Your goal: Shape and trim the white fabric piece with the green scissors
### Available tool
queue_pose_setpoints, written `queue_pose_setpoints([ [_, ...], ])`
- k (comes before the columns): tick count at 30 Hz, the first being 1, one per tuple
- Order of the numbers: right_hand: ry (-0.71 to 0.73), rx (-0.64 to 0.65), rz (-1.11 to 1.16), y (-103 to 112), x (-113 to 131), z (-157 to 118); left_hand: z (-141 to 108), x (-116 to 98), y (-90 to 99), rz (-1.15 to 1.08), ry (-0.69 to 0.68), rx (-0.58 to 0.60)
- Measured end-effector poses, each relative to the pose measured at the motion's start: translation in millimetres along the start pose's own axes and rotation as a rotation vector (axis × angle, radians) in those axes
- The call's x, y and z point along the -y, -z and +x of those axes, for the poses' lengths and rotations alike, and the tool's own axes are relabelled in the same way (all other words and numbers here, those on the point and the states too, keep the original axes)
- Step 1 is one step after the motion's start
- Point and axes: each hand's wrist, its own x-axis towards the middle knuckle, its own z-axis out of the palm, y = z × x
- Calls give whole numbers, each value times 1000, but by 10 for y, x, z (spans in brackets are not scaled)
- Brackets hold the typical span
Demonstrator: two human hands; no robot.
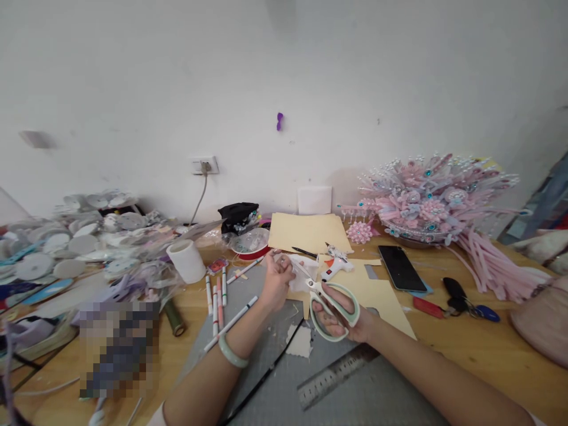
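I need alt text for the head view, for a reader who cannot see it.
A person's right hand holds pale green scissors near the left hand, over a grey mat with a metal ruler. Around them on a wooden table are markers, beige card, a glue gun, a phone and, at the right, a large pink beaded ornament.

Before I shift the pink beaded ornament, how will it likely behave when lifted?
The pink beaded ornament looks fragile: its thin, bead-tipped sprays stick out and could bend or snag. The pink strands will probably hang floppy, since they drape loosely over the table. It may tip, as it spreads wide above its base.
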Motion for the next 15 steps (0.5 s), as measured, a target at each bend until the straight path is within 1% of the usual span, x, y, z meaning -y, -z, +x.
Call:
queue_pose_setpoints([
  [11,58,4,11,4,-8,4,-7,-12,-1,20,14,-13],
  [15,36,29,45,-2,1,-1,-4,-4,10,32,20,1],
])
